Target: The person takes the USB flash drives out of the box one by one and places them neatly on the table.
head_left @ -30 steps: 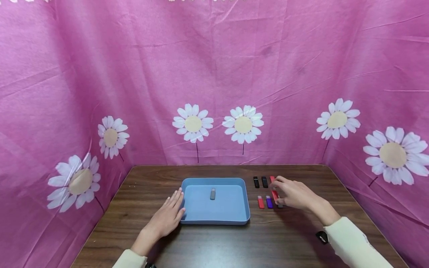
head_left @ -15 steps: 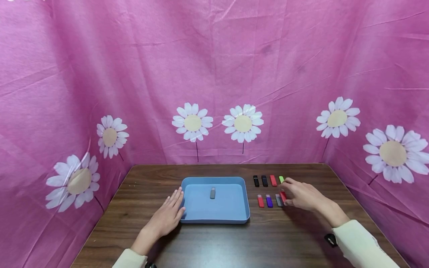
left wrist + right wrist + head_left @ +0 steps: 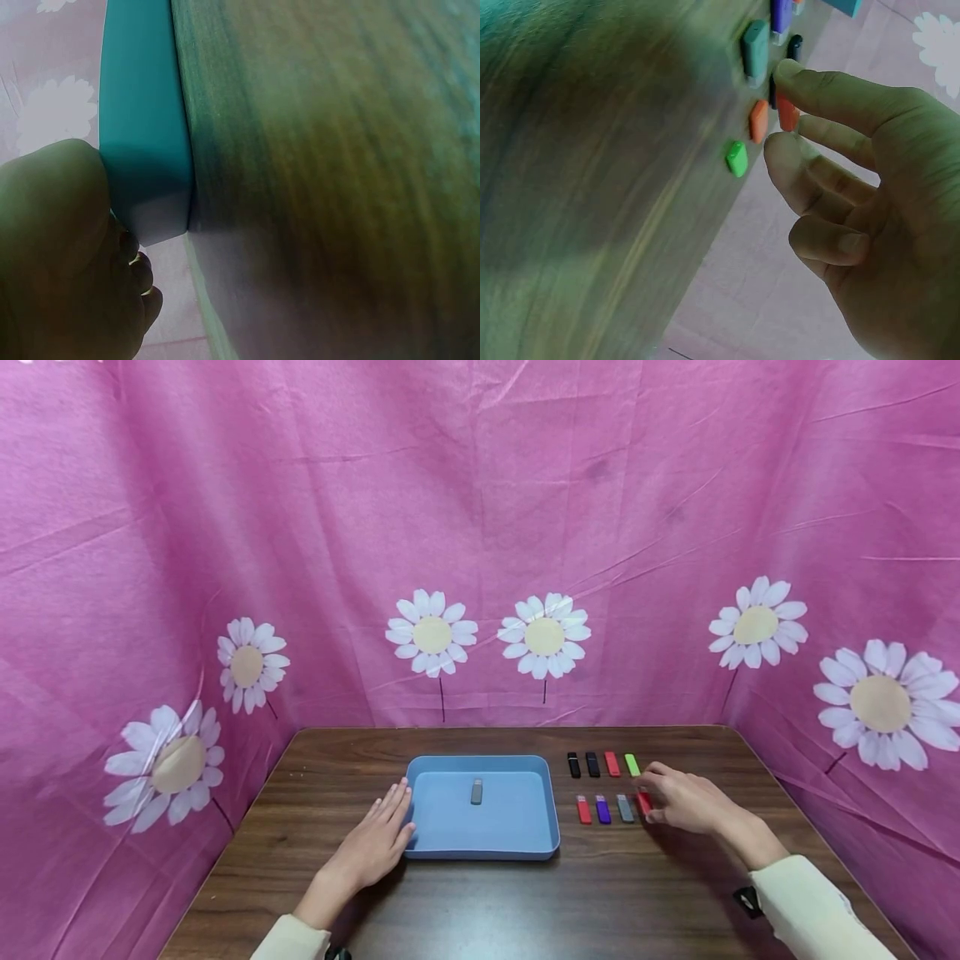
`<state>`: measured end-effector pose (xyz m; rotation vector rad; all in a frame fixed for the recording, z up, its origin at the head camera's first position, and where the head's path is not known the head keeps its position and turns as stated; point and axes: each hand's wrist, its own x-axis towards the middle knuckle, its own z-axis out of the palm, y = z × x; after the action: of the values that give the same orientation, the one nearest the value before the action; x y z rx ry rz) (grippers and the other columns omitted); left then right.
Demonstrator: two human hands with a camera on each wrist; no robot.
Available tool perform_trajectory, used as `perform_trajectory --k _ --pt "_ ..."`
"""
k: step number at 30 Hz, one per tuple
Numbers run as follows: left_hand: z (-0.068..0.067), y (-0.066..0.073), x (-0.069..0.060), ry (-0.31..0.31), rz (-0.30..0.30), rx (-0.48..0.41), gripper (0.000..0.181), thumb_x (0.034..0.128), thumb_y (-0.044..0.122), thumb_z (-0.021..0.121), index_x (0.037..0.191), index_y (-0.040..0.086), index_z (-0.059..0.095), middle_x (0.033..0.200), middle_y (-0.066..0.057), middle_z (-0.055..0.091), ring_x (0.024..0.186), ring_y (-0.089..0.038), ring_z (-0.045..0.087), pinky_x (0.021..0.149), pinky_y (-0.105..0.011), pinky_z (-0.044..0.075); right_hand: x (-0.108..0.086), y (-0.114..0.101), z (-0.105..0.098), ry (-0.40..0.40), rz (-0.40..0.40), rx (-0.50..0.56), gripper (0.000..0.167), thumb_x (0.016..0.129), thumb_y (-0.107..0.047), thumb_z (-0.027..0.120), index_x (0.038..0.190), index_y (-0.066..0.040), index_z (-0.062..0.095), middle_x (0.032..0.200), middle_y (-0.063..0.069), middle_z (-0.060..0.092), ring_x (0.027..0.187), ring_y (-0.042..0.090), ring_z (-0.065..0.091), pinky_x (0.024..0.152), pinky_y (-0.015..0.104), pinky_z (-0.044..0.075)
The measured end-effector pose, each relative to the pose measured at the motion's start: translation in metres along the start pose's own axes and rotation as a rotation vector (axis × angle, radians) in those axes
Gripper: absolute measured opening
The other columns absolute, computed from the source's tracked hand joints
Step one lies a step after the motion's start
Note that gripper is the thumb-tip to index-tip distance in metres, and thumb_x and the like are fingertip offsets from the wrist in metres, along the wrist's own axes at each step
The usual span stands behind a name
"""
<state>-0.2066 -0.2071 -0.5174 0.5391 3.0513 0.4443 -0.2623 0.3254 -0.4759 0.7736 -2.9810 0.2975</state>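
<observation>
My right hand [image 3: 686, 799] pinches a red USB stick [image 3: 644, 805] at the right end of the near row; its fingers partly hide the stick. In the right wrist view the red stick [image 3: 787, 112] shows between thumb and fingers. Left of it in that row lie a grey USB stick [image 3: 625, 808], a purple one [image 3: 603, 810] and another red one [image 3: 583, 810]. My left hand [image 3: 371, 845] rests with straight fingers against the left side of a blue tray [image 3: 480, 855]. Inside the tray lies a single grey USB stick [image 3: 477, 792].
Behind the near row, a far row holds a black USB stick [image 3: 573, 765], a second black one [image 3: 593, 765], a red one [image 3: 612, 764] and a green one [image 3: 632, 765]. The wooden table [image 3: 480, 910] is bordered by a pink flowered cloth [image 3: 480, 510].
My right hand has shifted rightward with the red USB stick, past the grey one, to the end of the near row. The left hand and tray stay put.
</observation>
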Motion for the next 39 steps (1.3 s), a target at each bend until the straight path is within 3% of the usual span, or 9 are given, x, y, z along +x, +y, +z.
perform_trajectory --k 4,10,18,26,33,39 --pt "0.001 0.0 0.0 0.003 -0.001 0.005 0.063 0.1151 0.032 0.045 0.166 -0.003 0.029 0.178 -0.017 0.02 0.165 -0.034 0.023 0.133 -0.055 0.026 0.0 0.004 0.006 -0.016 0.015 0.014 0.05 0.079 -0.024 0.093 0.124 -0.01 0.076 0.118 0.002 0.068 0.088 0.014 0.067 0.076 0.048 0.061" --pt "0.001 0.0 -0.001 -0.001 -0.006 -0.003 0.063 0.1149 0.031 0.045 0.166 -0.003 0.03 0.178 -0.018 0.02 0.165 -0.035 0.023 0.133 -0.056 0.026 0.0 0.009 0.013 -0.03 0.026 0.034 0.047 0.078 -0.022 0.093 0.121 -0.011 0.076 0.115 0.001 0.068 0.083 0.008 0.06 0.07 0.04 0.056" --pt "0.003 -0.001 -0.001 0.061 0.03 -0.044 0.062 0.1125 0.028 0.05 0.163 -0.005 0.035 0.175 -0.021 0.027 0.162 -0.041 0.029 0.128 -0.063 0.03 0.002 0.014 0.019 -0.046 0.043 0.037 0.047 0.078 -0.021 0.093 0.121 -0.011 0.075 0.116 0.003 0.067 0.083 0.01 0.058 0.07 0.041 0.056" --pt "0.001 0.0 -0.001 0.003 -0.002 -0.016 0.064 0.1139 0.031 0.047 0.166 -0.003 0.03 0.178 -0.018 0.021 0.165 -0.036 0.023 0.132 -0.057 0.026 0.0 0.016 0.021 -0.052 0.044 0.037 0.051 0.076 -0.021 0.094 0.122 -0.01 0.075 0.117 0.005 0.068 0.086 0.012 0.062 0.073 0.044 0.058" --pt "0.003 -0.001 -0.001 0.057 0.028 -0.037 0.062 0.113 0.029 0.049 0.163 -0.005 0.035 0.175 -0.022 0.028 0.161 -0.042 0.03 0.128 -0.064 0.031 -0.001 0.017 0.022 -0.045 0.031 0.034 0.048 0.077 -0.021 0.092 0.12 -0.009 0.075 0.113 0.003 0.068 0.084 0.01 0.06 0.071 0.041 0.056" --pt "0.0 0.0 -0.001 0.026 0.007 -0.03 0.063 0.1134 0.03 0.048 0.165 -0.003 0.032 0.177 -0.019 0.023 0.164 -0.038 0.026 0.131 -0.058 0.028 0.0 0.019 0.023 -0.031 0.023 0.023 0.046 0.076 -0.017 0.091 0.118 -0.009 0.075 0.111 0.001 0.068 0.084 0.009 0.06 0.072 0.04 0.057"
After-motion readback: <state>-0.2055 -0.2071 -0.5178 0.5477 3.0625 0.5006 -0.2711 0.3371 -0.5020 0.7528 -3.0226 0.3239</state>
